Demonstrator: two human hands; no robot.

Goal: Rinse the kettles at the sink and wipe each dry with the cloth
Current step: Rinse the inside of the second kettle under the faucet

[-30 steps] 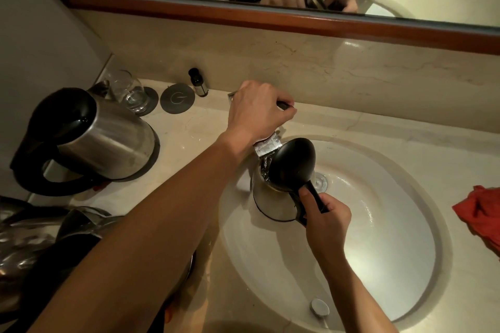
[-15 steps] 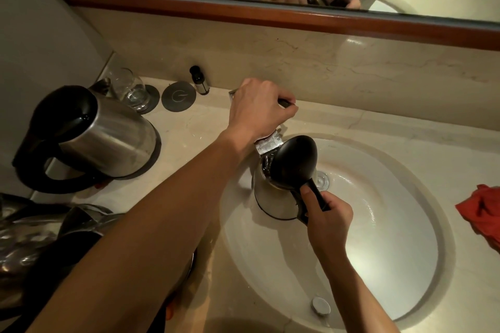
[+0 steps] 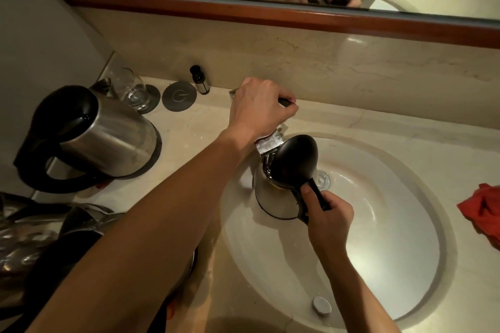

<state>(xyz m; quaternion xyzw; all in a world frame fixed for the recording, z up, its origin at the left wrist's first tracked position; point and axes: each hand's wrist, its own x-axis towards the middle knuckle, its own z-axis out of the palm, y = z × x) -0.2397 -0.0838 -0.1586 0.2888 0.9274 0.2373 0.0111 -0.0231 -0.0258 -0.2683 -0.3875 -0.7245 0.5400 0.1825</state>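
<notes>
A steel kettle [image 3: 273,197] with its black lid raised stands upright in the oval sink [image 3: 405,224], under the tap spout [image 3: 269,144]. Water runs from the spout into the kettle's mouth. My right hand [image 3: 328,220] grips the kettle's black handle. My left hand [image 3: 261,107] is curled round the tap lever at the back of the sink. A red cloth [image 3: 484,211] lies crumpled on the counter at the right edge. Another steel kettle [image 3: 108,138] with a black lid and handle stands on the counter at the left.
More steel kettles [image 3: 32,235] crowd the near left corner under my left arm. A drinking glass [image 3: 132,89], two round coasters [image 3: 179,96] and a small dark bottle [image 3: 200,80] stand at the back left. A mirror with a wooden frame [image 3: 243,12] runs above the splashback.
Hardly anything has moved. Both hands keep their holds, and the kettle stays under the running tap.
</notes>
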